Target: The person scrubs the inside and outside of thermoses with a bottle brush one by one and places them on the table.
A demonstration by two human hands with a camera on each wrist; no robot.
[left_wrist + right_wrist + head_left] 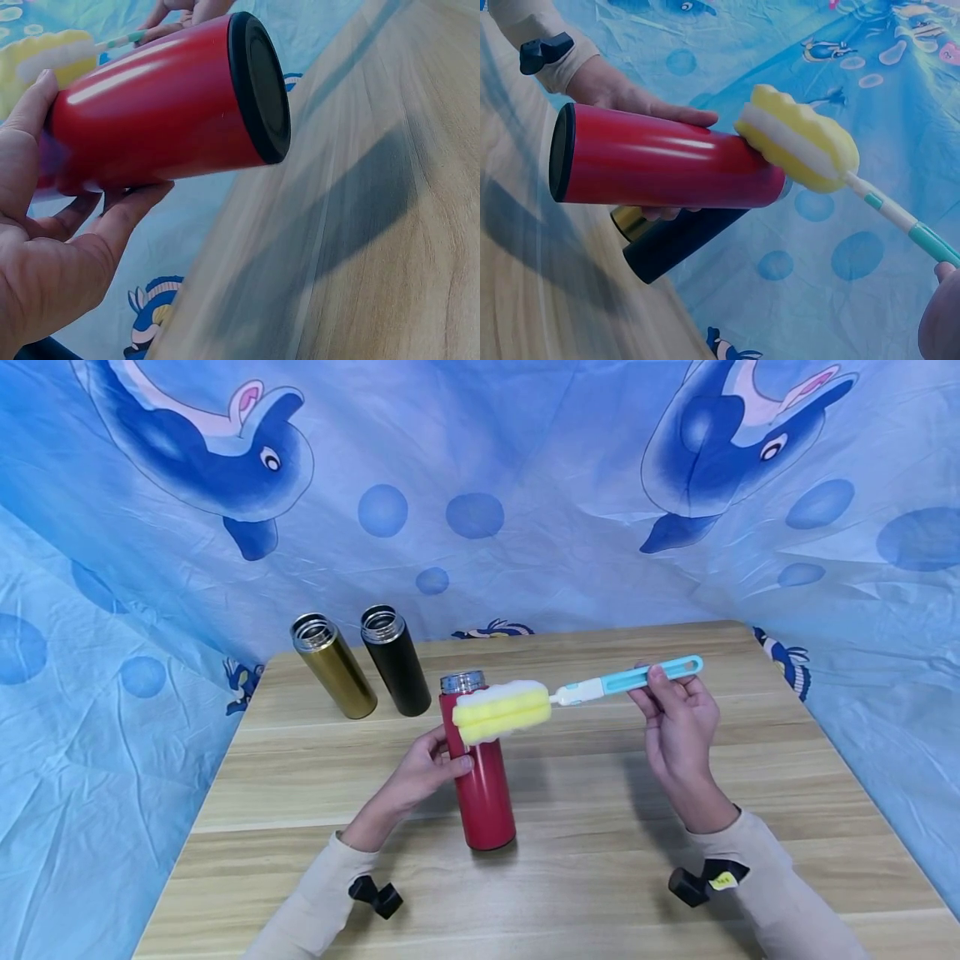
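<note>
My left hand [435,768] grips a red thermos flask [483,793] around its upper half. The flask has a silver neck without a lid, and in the left wrist view its black base [262,90] is raised above its shadow on the table. My right hand [681,718] pinches the turquoise and white handle [630,679] of a bottle brush between thumb and fingers. The brush's yellow and white sponge head [502,712] lies sideways across the flask's upper part in the head view. In the right wrist view the sponge [802,139] overlaps the flask near its neck.
A gold flask [337,672] and a black flask [397,664], both with open silver necks, stand at the back left of the wooden table [300,793]. A blue curtain [555,568] with dolphin prints hangs behind the table and at its sides.
</note>
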